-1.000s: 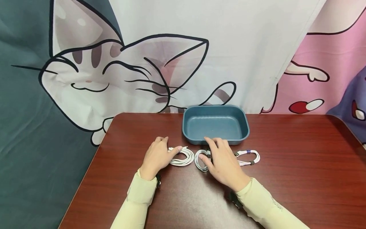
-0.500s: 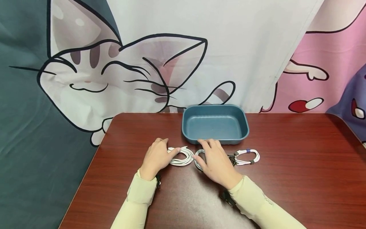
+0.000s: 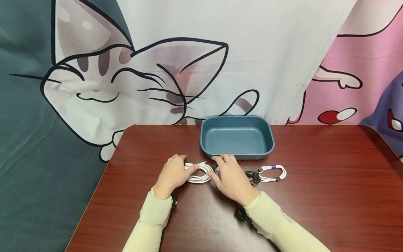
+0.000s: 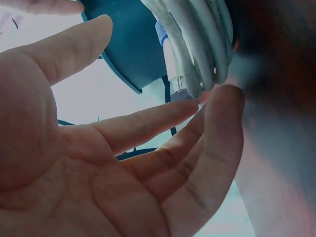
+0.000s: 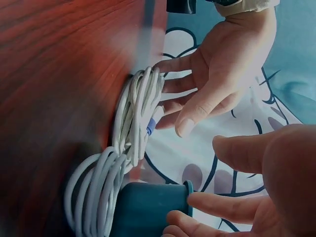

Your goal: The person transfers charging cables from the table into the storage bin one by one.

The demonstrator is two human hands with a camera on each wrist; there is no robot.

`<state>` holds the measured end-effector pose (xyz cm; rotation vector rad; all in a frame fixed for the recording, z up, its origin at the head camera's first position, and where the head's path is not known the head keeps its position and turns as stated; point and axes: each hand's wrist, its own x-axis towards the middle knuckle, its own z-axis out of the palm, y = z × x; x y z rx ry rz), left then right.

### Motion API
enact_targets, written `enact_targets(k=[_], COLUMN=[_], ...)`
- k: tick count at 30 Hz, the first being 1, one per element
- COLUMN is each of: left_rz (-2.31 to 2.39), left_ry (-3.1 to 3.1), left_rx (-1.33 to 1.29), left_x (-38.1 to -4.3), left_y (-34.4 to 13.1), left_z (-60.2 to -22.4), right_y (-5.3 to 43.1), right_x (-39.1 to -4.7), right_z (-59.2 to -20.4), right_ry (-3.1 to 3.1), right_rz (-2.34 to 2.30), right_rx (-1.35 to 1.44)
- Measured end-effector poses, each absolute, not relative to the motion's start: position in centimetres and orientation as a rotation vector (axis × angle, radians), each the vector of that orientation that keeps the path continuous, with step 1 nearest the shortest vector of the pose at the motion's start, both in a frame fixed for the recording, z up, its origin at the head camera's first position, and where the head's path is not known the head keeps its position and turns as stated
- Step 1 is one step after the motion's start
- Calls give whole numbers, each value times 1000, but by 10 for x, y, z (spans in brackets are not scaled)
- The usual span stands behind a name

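Note:
A coiled white cable [image 3: 204,177] lies on the table beside my left hand [image 3: 172,176]. The left fingers are spread and slightly bent, and the left wrist view has their tips [image 4: 224,106] close under the coil [image 4: 197,39]; whether they touch is unclear. Over a grey cable coil [image 3: 217,170], mostly hidden, hovers my right hand [image 3: 233,182], its fingers loose and holding nothing. Seen from the right wrist, that grey coil [image 5: 96,192] adjoins the white one [image 5: 136,108]. A black bundled cable [image 3: 253,177] shows just right of my right hand.
A blue-grey rectangular bin [image 3: 237,136] stands behind the cables at the table's back edge, with nothing in it. Farther right lies another white cable [image 3: 281,170] with a blue band and a dark tie. A cartoon-print curtain [image 3: 267,52] hangs behind the table [image 3: 330,192].
My right hand has shifted left, from over the black cable toward the grey and white coils, uncovering the black cable. The left hand has barely moved.

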<state>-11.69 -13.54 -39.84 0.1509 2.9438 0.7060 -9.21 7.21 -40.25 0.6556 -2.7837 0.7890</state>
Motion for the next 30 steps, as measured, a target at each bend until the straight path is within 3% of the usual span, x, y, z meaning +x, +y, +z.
enact_targets(k=[30], left_rz=[716], left_ry=[2931], left_rx=[149], left_x=[-123], left_y=[-138], left_z=[-405], right_y=[45], right_x=[-105], right_z=[-411], right_ry=[-2997], right_rz=[754], right_rx=[640])
